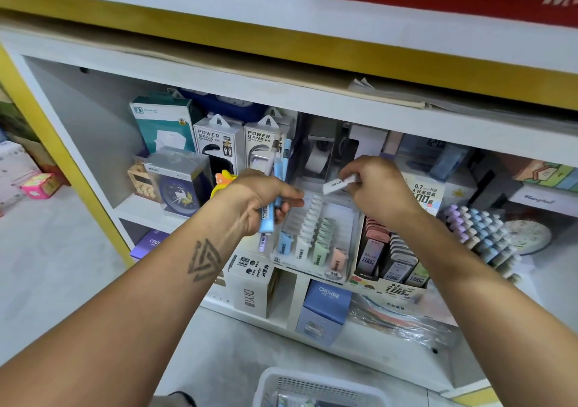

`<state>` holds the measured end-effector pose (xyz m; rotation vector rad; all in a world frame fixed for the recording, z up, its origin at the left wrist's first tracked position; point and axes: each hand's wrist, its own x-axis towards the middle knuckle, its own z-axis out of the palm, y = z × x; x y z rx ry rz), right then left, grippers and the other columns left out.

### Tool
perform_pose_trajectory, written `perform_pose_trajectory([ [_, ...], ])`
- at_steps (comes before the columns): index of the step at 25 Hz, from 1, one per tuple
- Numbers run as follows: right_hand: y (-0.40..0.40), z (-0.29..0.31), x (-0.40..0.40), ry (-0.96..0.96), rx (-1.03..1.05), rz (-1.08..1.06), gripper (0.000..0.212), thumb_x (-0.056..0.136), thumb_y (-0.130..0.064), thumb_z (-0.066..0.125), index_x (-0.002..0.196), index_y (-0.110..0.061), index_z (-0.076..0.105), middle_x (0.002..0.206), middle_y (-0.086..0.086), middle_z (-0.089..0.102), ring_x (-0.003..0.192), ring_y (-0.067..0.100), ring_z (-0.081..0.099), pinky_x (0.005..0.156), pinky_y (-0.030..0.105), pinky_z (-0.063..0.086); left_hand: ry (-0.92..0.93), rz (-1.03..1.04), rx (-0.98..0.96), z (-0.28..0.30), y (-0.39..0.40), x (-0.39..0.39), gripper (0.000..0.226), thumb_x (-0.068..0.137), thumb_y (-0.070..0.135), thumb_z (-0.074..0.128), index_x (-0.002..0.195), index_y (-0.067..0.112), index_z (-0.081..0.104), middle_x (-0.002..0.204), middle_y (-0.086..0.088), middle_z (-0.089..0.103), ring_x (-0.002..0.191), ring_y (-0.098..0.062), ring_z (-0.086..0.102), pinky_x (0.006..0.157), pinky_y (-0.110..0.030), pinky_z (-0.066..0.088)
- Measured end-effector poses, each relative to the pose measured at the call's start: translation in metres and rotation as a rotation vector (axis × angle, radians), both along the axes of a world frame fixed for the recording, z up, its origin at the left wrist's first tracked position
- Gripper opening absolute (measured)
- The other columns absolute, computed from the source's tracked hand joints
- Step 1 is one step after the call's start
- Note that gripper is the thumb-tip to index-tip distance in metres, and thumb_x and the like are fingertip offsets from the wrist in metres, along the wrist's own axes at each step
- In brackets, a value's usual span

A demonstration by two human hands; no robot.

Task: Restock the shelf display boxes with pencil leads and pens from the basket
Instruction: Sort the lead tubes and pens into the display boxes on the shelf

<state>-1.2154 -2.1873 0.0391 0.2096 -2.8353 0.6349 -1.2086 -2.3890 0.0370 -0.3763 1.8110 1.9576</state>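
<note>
Both forearms reach forward and up from the bottom corners toward the middle shelf. The left hand (266, 198) is clenched around a bundle of pens (275, 187), blue and lilac barrels held near upright, their tops rising past the knuckles in front of a power bank package (262, 144), their lower ends hanging below the palm. The left forearm bears a triangular tattoo (205, 259). The right hand (375, 187) is turned palm down and pinches a small white pencil lead case (339, 184) between thumb and fingertips; the case lies nearly level, just above the back of the clear display box (316, 234).

That clear display box sits on the shelf edge (331, 280), tilted back, with rows of pastel lead cases in blue, white, green and pink; the rear slots look empty. Just beside it on the right stands a cardboard display box (391, 259) of dark and grey lead cases marked 0.7 and 100. Farther right is a stepped stand of pastel pen caps (481, 234). Left of the hands are a blue alarm clock in a clear case (178, 184) and a teal box (165, 123). Below the shelf stands a blue CRUHRE box (325, 312). The white basket (316, 389) lies on the floor at the bottom edge, its contents mostly cut off.
</note>
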Motion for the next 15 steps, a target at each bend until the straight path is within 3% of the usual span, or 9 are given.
perform_pose_trajectory([
  [1,-0.002,-0.003,-0.002,0.040,0.077,0.015,0.030,0.088,0.004,0.062,0.110,-0.012,0.074,0.105,0.010,0.069,0.091,0.025,0.065,0.079,0.027,0.053,0.003,-0.006,-0.008,0.000,0.000,0.000,0.012,0.087,-0.005,0.065,0.078,-0.003,0.057,0.073,-0.016,0.071,0.038,-0.007,0.043,0.040,-0.016,0.036],
  [3,-0.009,-0.007,-0.005,0.096,0.146,0.023,0.035,0.085,0.010,0.058,0.110,-0.009,0.072,0.099,0.016,0.068,0.090,0.032,0.065,0.078,0.037,0.056,0.006,-0.005,-0.011,-0.001,0.001,0.000,0.015,0.087,-0.005,0.065,0.075,-0.002,0.056,0.067,-0.015,0.071,0.036,-0.007,0.043,0.040,-0.016,0.036],
  [7,-0.019,-0.015,-0.016,0.121,0.283,-0.034,0.038,0.081,0.015,0.056,0.106,-0.009,0.072,0.098,0.019,0.067,0.089,0.037,0.066,0.076,0.034,0.055,0.007,-0.011,-0.014,-0.001,0.002,0.000,0.016,0.088,-0.005,0.065,0.074,-0.003,0.056,0.060,-0.012,0.070,0.035,-0.006,0.042,0.040,-0.016,0.035],
  [11,-0.031,-0.023,-0.023,-0.027,0.337,-0.031,0.040,0.084,0.014,0.053,0.113,-0.008,0.068,0.106,0.020,0.065,0.096,0.039,0.065,0.084,0.040,0.057,-0.016,-0.023,-0.027,-0.003,-0.001,-0.001,0.015,0.088,-0.004,0.065,0.076,-0.002,0.057,0.059,-0.010,0.069,0.034,-0.006,0.043,0.040,-0.016,0.036],
  [15,-0.035,-0.026,-0.023,-0.055,0.359,0.008,0.040,0.086,0.014,0.051,0.117,-0.008,0.060,0.105,0.020,0.063,0.095,0.038,0.064,0.076,0.035,0.050,-0.024,-0.035,-0.036,-0.003,-0.004,-0.001,0.015,0.089,-0.003,0.065,0.076,-0.001,0.057,0.063,-0.009,0.068,0.034,-0.005,0.043,0.041,-0.016,0.035],
])
